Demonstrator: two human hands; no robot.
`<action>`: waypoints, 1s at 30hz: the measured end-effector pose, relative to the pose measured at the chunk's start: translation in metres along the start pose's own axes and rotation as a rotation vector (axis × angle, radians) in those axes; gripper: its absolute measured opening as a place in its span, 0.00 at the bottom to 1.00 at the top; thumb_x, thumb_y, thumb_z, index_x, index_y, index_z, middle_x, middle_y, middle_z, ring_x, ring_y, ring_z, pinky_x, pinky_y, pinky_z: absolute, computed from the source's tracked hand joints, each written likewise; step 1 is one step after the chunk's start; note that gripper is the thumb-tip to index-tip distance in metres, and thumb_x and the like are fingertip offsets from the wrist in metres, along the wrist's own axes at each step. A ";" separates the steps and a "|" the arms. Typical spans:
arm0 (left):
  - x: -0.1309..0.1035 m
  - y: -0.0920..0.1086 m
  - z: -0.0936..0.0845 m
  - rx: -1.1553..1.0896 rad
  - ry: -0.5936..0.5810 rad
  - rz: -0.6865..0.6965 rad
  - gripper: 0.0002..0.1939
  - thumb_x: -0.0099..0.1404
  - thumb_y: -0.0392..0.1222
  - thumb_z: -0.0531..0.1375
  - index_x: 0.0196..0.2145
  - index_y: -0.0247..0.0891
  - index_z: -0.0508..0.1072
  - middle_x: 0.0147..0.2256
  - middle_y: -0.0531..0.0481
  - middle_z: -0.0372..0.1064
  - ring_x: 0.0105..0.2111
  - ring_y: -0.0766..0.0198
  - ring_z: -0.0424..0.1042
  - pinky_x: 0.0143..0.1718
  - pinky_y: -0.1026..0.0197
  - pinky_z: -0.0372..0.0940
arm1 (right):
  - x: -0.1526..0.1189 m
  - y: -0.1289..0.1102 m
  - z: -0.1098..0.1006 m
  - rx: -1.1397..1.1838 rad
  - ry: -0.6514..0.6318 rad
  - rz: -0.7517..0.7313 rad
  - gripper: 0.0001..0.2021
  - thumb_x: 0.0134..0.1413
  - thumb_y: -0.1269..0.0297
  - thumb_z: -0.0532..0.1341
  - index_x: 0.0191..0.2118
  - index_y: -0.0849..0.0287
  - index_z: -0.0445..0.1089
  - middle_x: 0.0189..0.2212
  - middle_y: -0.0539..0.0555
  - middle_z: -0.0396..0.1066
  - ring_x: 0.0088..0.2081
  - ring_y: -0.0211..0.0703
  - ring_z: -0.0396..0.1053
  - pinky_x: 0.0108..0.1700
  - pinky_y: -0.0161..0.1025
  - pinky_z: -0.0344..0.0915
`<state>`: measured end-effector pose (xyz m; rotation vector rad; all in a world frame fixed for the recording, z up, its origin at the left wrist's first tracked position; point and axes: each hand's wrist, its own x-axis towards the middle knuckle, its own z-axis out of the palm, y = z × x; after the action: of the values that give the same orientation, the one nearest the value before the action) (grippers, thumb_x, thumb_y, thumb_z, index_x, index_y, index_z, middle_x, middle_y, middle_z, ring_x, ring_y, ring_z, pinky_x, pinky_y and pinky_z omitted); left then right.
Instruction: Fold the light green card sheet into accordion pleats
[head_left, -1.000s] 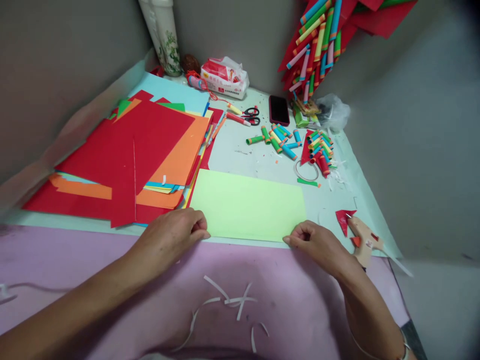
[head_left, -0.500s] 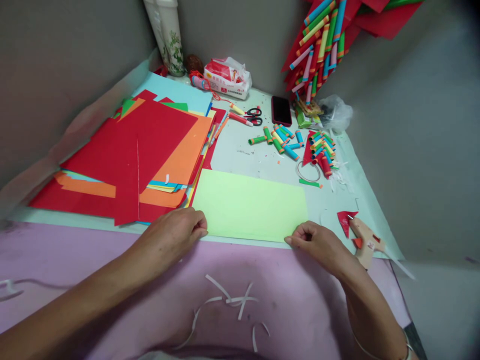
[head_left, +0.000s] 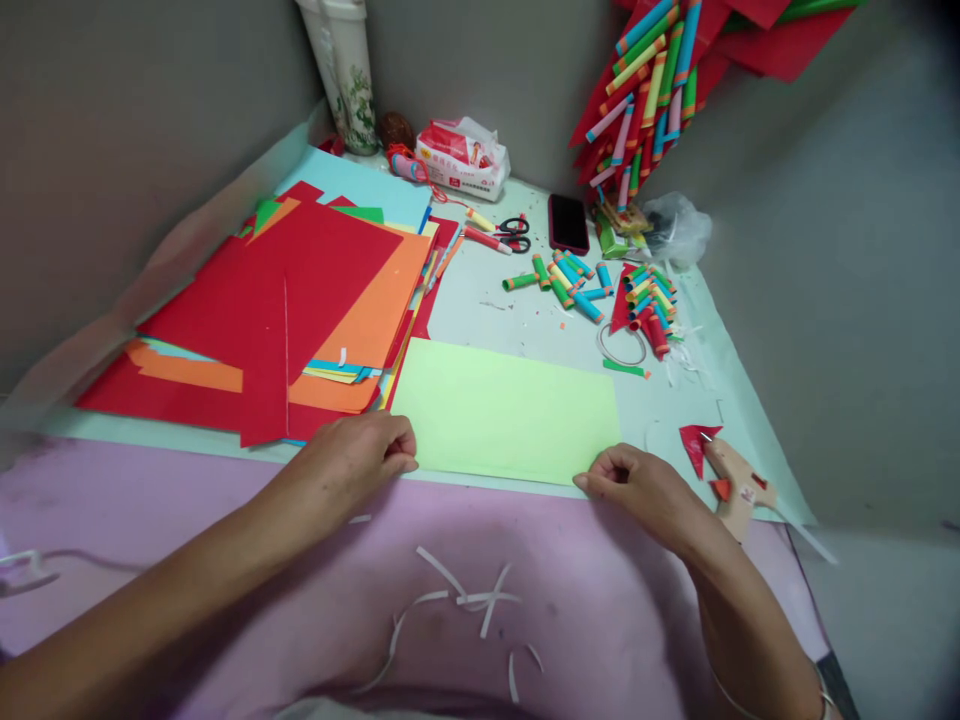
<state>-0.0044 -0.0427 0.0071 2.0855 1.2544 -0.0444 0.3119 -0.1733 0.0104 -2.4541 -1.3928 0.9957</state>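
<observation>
A light green paper sheet (head_left: 510,415) lies flat at the middle of the table's front part. My left hand (head_left: 371,447) pinches its near left corner, fingers closed. At the near right corner, my right hand (head_left: 630,483) has thumb and forefinger pressed together on the edge. Left of the sheet is a pile of coloured paper, with a large red sheet (head_left: 300,280) on top.
Rolled paper tubes (head_left: 574,283), scissors (head_left: 514,235), a phone (head_left: 568,223) and a tissue pack (head_left: 463,160) stand beyond the sheet. A glue gun (head_left: 739,485) lies at right. White strips (head_left: 487,600) lie in front. A tube bundle (head_left: 649,90) rises at the back right.
The whole view has shifted slightly, so things appear a little further right. Both hands keep their hold on the green sheet's near corners.
</observation>
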 end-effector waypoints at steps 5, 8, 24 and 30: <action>-0.001 -0.001 -0.003 -0.004 -0.026 -0.011 0.07 0.59 0.44 0.55 0.26 0.43 0.69 0.26 0.55 0.70 0.27 0.63 0.65 0.28 0.62 0.53 | 0.001 0.002 0.001 0.021 -0.017 -0.005 0.15 0.49 0.50 0.62 0.24 0.55 0.64 0.24 0.47 0.66 0.27 0.39 0.60 0.27 0.36 0.52; -0.002 -0.002 -0.003 0.027 -0.026 -0.017 0.07 0.59 0.42 0.53 0.26 0.43 0.68 0.26 0.55 0.69 0.27 0.63 0.64 0.28 0.61 0.52 | 0.002 0.003 0.001 0.013 -0.022 0.002 0.15 0.50 0.50 0.62 0.24 0.55 0.64 0.25 0.48 0.66 0.27 0.39 0.60 0.28 0.37 0.52; -0.001 -0.001 -0.001 0.112 0.018 0.050 0.04 0.60 0.37 0.53 0.28 0.42 0.66 0.32 0.52 0.66 0.29 0.63 0.64 0.29 0.60 0.50 | 0.002 0.001 -0.001 -0.017 -0.044 -0.004 0.15 0.50 0.49 0.62 0.26 0.55 0.65 0.26 0.47 0.67 0.28 0.39 0.60 0.29 0.37 0.52; 0.001 -0.011 0.015 0.100 0.006 0.187 0.11 0.61 0.30 0.48 0.29 0.40 0.67 0.33 0.52 0.63 0.29 0.65 0.62 0.32 0.61 0.54 | 0.004 0.003 0.000 -0.005 -0.059 0.010 0.14 0.50 0.50 0.62 0.26 0.55 0.65 0.26 0.48 0.67 0.28 0.39 0.60 0.30 0.38 0.51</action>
<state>-0.0080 -0.0467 -0.0104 2.2823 1.0748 -0.0177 0.3156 -0.1719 0.0076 -2.4573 -1.4034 1.0766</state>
